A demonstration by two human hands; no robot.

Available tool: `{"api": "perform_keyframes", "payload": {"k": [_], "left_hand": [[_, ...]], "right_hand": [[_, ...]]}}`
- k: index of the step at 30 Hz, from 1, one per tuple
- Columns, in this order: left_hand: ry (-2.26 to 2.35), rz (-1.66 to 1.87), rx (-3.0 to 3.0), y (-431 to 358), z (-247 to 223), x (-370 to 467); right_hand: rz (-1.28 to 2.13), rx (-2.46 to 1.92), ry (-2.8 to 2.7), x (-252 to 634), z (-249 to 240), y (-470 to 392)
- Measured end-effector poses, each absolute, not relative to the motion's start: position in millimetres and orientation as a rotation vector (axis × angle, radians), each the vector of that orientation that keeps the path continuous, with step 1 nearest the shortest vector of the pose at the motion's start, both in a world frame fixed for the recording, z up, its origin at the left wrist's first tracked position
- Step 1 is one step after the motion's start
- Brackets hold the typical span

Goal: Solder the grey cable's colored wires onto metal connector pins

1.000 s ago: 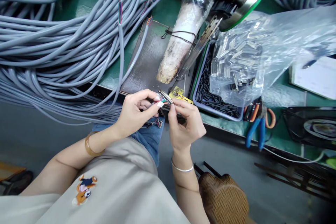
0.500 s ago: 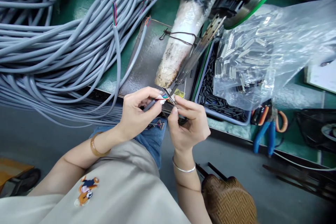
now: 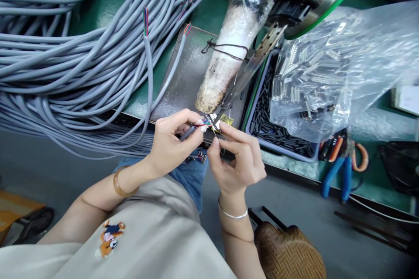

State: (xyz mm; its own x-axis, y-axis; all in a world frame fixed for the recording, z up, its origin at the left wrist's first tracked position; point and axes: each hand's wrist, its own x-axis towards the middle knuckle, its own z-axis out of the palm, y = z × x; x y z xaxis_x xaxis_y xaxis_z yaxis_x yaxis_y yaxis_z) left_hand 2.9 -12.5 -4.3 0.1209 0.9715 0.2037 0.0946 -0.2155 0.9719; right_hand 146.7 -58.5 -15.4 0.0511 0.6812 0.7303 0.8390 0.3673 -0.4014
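**Left hand [image 3: 178,137] pinches the gray cable [image 3: 187,132], right hand [image 3: 238,154] is close**

Between both hands lies the small connector [image 3: 211,122], its long axis slanting from far left to near right, so the near end points to the right fingertips, just beside it. Whether these grip a thin strand, one cannot tell. Beyond, the soldering iron [image 3: 235,87] slants down toward it.

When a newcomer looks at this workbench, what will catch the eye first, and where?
Probably the heap of grey cables filling the left side. Next comes the pale, brown-tipped pipe slanting down the middle, ending near the left hand and right hand. On the right, a clear bag of shiny parts partly covers a blue tray of black pieces.
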Motion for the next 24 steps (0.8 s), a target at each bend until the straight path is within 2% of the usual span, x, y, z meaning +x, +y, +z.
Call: {"api": "perform_keyframes", "payload": {"k": [9, 24], "left_hand": [[1.104, 1.126, 1.286, -16, -4, 1], [1.100, 1.336, 1.617, -9, 0, 7]], "right_hand": [[-0.098, -1.368, -1.635, 146, -14, -59], [-0.161, -1.386, -1.651, 148, -3, -51]]}}
